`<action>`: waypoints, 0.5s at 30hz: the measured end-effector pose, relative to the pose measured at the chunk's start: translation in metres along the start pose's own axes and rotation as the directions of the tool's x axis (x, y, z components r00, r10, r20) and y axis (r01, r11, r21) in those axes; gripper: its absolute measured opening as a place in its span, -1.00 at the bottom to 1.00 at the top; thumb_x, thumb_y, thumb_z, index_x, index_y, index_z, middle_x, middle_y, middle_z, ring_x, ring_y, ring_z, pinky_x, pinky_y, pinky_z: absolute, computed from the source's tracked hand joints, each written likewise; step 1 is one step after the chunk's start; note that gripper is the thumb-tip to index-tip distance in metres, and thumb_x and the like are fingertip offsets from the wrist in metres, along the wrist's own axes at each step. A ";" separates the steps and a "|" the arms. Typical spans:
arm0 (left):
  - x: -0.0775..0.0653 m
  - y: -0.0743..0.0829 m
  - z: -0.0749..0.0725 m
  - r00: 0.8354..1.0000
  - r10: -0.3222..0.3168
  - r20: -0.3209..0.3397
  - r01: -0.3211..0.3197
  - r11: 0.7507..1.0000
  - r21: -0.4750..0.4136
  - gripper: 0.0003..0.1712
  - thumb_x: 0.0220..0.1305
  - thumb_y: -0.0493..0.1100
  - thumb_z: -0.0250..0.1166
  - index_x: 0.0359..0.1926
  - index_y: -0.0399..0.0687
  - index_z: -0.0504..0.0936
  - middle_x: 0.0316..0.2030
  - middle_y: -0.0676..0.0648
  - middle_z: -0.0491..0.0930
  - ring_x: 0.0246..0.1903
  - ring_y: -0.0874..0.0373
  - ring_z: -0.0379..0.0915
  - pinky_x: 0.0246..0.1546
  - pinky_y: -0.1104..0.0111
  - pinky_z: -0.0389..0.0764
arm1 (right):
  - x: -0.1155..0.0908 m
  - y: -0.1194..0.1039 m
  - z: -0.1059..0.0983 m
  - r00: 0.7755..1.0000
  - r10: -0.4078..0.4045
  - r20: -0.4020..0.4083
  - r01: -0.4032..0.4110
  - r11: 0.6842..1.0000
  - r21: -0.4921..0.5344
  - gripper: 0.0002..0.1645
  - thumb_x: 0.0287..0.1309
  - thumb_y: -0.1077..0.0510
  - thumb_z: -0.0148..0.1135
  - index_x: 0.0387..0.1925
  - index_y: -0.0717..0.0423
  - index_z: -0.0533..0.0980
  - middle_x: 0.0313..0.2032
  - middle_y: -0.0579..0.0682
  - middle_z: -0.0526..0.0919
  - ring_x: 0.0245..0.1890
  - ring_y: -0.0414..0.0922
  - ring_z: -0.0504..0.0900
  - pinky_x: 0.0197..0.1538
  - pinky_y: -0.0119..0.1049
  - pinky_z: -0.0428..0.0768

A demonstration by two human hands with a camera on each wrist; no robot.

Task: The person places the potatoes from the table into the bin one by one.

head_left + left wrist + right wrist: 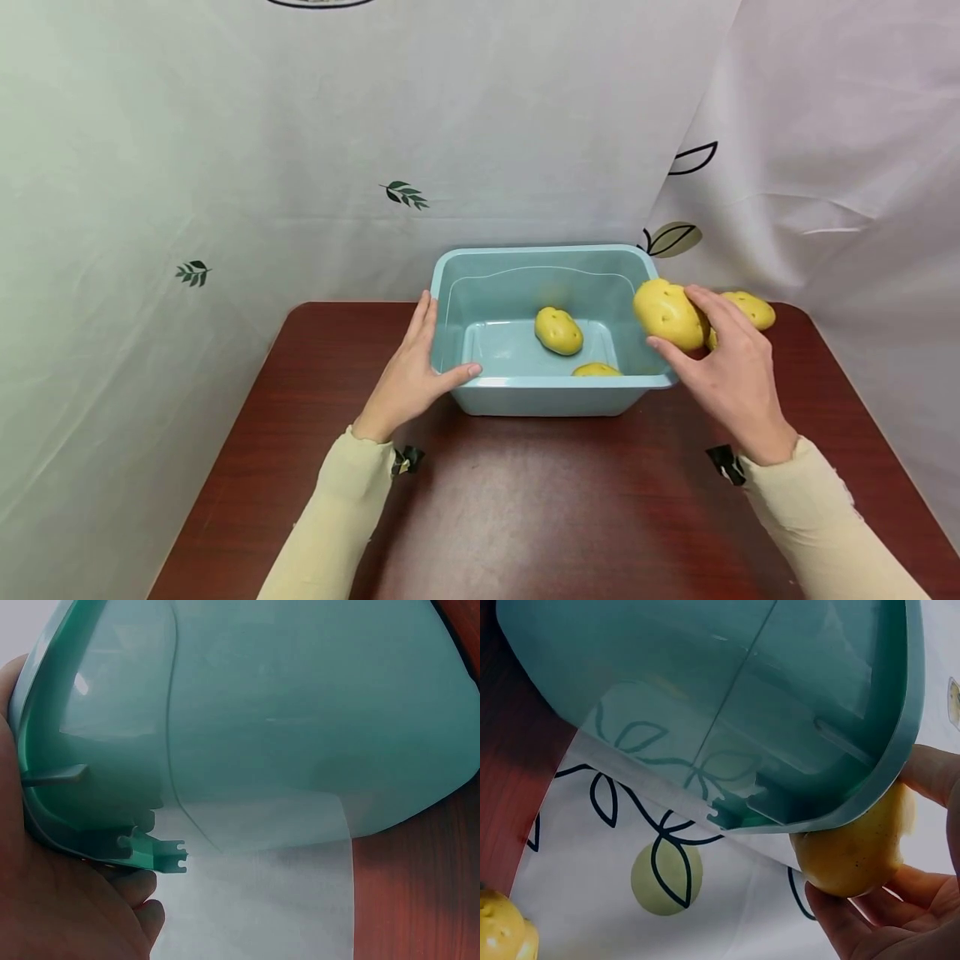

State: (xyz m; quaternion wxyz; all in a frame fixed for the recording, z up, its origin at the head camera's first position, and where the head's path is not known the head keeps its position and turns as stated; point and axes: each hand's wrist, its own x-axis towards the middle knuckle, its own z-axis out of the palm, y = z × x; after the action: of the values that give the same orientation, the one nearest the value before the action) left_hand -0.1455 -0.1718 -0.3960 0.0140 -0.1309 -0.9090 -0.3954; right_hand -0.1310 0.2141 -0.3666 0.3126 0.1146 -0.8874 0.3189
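My right hand (731, 379) is curled around a yellow potato (667, 313), thumb underneath and fingers over the top, holding it in the air just at the right rim of the teal tub (525, 392). From the right wrist view the potato (853, 851) sits against the outside of the tub's rim (900, 750), with my fingers (847, 922) cupped beneath it; it is not inside the tub yet.

My left hand (408, 375) lies against the tub's left wall, fingers fairly straight along the side and the thumb hooked over the near left corner of the rim. In the left wrist view my palm (52, 900) presses up under that rim (45, 712).

The tub stands toward the far edge of the tabletop (525, 500), about midway between the left and right edges. Two potatoes are already in it: one potato in the tub (558, 331) lies on the floor near the middle, and a second potato inside (596, 369) is partly hidden behind the near wall.

Another loose potato (750, 309) lies on the tabletop near the far right corner, just behind my right hand and the one I hold. A leaf-patterned curtain (405, 193) hangs behind the table.
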 end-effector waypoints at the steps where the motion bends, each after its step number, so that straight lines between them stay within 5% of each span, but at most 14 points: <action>1: 0.000 0.000 0.000 1.000 -0.001 -0.001 0.001 1.000 -0.001 0.33 0.13 0.52 0.29 0.62 0.12 -0.27 0.54 0.36 -0.47 0.54 0.14 -0.18 0.37 -0.07 0.22 | 0.001 0.000 0.000 1.000 -0.002 0.002 0.002 1.000 0.001 -0.08 -0.26 0.19 0.72 0.23 0.23 0.54 0.14 0.21 0.61 0.13 0.17 0.54 0.16 0.10 0.46; 3: 0.000 0.001 0.000 1.000 -0.002 0.000 0.002 1.000 0.000 0.32 0.13 0.51 0.29 0.62 0.13 -0.27 0.54 0.36 -0.47 0.54 0.15 -0.18 0.37 -0.06 0.22 | 0.002 -0.001 0.000 1.000 -0.009 0.008 0.009 1.000 0.004 -0.09 -0.25 0.20 0.72 0.23 0.23 0.54 0.14 0.20 0.62 0.13 0.17 0.54 0.14 0.11 0.46; 9: 0.000 0.004 -0.001 1.000 -0.005 0.001 0.005 1.000 0.005 0.32 0.14 0.49 0.30 0.61 0.13 -0.28 0.55 0.34 -0.46 0.54 0.13 -0.17 0.37 -0.06 0.22 | 0.006 -0.002 0.003 0.999 -0.043 0.020 0.043 0.999 0.018 -0.10 -0.25 0.22 0.71 0.22 0.24 0.54 0.15 0.17 0.62 0.05 0.12 0.56 0.03 -0.40 0.38; 15: 0.000 0.006 -0.001 1.000 -0.009 0.000 0.009 1.000 0.007 0.32 0.14 0.49 0.30 0.61 0.13 -0.27 0.55 0.35 -0.46 0.54 0.15 -0.17 0.37 -0.05 0.23 | 0.008 -0.001 0.006 0.998 -0.064 0.027 0.064 0.998 -0.005 -0.11 -0.26 0.21 0.71 0.20 0.28 0.55 0.14 0.19 0.62 -0.02 0.12 0.57 -0.11 -0.22 0.38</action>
State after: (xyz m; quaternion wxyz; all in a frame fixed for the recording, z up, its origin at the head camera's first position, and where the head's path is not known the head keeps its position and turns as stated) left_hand -0.1438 -0.1688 -0.3912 0.0125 -0.1266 -0.9109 -0.3925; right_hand -0.1399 0.2093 -0.3651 0.3113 0.1463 -0.8883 0.3044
